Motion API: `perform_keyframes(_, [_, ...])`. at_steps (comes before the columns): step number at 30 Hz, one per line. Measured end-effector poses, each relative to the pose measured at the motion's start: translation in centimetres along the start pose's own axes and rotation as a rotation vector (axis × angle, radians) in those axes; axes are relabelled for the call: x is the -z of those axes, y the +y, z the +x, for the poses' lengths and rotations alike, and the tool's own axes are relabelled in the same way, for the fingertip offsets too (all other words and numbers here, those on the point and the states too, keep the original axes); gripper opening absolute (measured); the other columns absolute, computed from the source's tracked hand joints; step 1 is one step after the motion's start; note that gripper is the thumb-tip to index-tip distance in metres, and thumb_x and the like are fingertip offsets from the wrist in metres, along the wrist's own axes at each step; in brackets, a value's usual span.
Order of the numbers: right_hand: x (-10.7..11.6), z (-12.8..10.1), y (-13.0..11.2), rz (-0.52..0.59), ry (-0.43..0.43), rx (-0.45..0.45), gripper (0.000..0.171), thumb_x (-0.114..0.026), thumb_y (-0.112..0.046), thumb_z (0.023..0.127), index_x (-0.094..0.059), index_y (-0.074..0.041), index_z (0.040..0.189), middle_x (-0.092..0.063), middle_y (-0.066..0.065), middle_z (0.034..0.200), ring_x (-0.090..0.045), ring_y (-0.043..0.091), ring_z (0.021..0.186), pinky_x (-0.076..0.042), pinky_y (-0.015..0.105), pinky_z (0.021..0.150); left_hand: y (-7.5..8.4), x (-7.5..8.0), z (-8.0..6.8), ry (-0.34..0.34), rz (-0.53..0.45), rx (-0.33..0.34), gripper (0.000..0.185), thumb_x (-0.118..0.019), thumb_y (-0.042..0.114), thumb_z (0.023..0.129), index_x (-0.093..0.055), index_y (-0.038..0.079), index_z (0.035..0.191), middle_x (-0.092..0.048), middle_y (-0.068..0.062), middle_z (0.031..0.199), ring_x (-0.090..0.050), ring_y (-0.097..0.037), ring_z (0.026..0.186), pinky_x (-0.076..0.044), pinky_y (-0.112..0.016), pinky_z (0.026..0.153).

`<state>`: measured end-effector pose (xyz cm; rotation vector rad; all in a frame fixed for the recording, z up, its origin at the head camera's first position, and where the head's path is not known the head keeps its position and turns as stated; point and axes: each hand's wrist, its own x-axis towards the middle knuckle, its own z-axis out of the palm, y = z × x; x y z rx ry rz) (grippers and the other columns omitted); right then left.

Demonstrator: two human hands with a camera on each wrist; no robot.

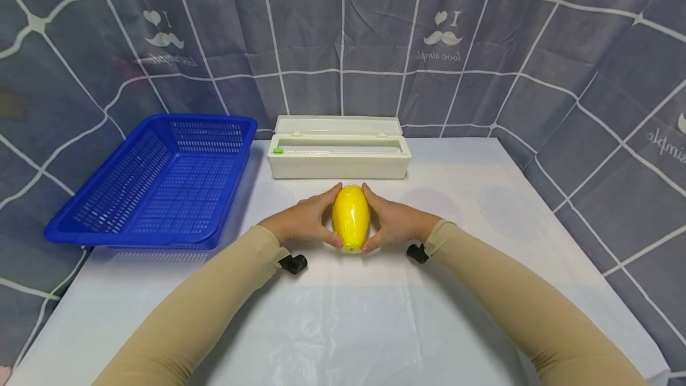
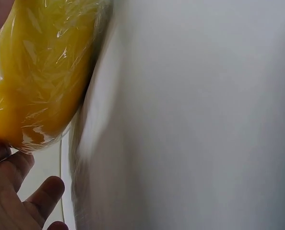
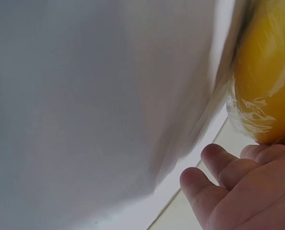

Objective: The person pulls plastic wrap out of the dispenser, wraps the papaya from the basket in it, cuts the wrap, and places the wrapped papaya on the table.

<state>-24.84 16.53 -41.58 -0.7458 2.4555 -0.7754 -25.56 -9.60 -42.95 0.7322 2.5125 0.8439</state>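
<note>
A glossy yellow oblong melon (image 1: pixel 351 218) lies in the middle of the white table, its long side pointing away from me. Clear cling film covers it, with creases showing on the melon (image 2: pixel 41 72) in the left wrist view. My left hand (image 1: pixel 308 217) holds its left side, thumb at the near end and fingers at the far end. On the opposite side my right hand (image 1: pixel 399 219) grips it the same way. In the right wrist view some fingers (image 3: pixel 214 167) of the right hand extend past the wrapped end.
Just behind the melon stands a white cling film dispenser (image 1: pixel 339 167), its lid (image 1: pixel 337 125) raised and a green slider (image 1: pixel 277 151) at its left. A blue plastic basket (image 1: pixel 225 219) sits at the left. Grey checked curtain (image 1: pixel 343 28) surrounds the table (image 1: pixel 343 326).
</note>
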Motion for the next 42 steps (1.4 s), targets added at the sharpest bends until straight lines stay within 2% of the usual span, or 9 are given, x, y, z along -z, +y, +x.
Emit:
perform_keyframes(16, [0.48,-0.14,0.0,-0.009,-0.007,0.0,0.151,-0.098,-0.044,0.071,0.012,-0.008,0.168,0.003,0.015,0.177,-0.013,0.031,0.164,-0.015,0.051,0.133,-0.05,-0.05,0.32,0.009,0.027,-0.006,0.137,-0.092,0.058,0.072,-0.005,0.02,0.171,-0.018,-0.008,0.177,-0.022,-0.034,0.162,-0.018,-0.06,0.13])
perform_keyframes(23, [0.54,-0.24,-0.01,-0.015,0.002,0.019,0.149,-0.097,-0.044,0.072,0.01,-0.007,0.168,0.003,0.015,0.177,-0.013,0.032,0.164,-0.016,0.052,0.132,0.06,0.07,0.27,0.015,0.03,-0.017,0.136,-0.091,0.059,0.073,-0.006,0.019,0.171,-0.017,-0.007,0.177,-0.022,-0.034,0.162,-0.015,-0.063,0.13])
perform_keyframes(30, [0.73,-0.32,0.02,-0.021,0.017,0.031,0.146,-0.095,-0.049,0.073,0.007,-0.007,0.169,0.002,0.012,0.178,-0.012,0.03,0.165,-0.016,0.052,0.132,0.04,0.24,0.07,0.032,0.022,-0.02,0.132,-0.087,0.064,0.075,-0.007,0.023,0.171,-0.016,-0.004,0.177,-0.021,-0.035,0.163,-0.016,-0.065,0.129])
perform_keyframes(35, [0.96,-0.49,-0.09,-0.025,0.042,0.039,0.141,-0.094,-0.05,0.075,0.003,-0.008,0.169,-0.001,0.012,0.177,-0.013,0.03,0.164,-0.016,0.052,0.132,0.06,0.44,0.01,0.049,0.009,-0.021,0.126,-0.085,0.065,0.077,-0.011,0.025,0.171,-0.016,-0.002,0.178,-0.02,-0.035,0.163,-0.015,-0.068,0.128])
perform_keyframes(42, [0.93,-0.32,0.31,-0.053,0.095,0.097,0.127,-0.089,-0.052,0.08,-0.011,-0.008,0.17,-0.012,0.012,0.177,-0.017,0.031,0.164,-0.02,0.053,0.131,0.27,0.53,0.0,0.075,-0.018,-0.046,0.116,-0.087,0.06,0.079,-0.02,0.028,0.17,-0.023,0.003,0.176,-0.024,-0.033,0.162,-0.019,-0.068,0.127])
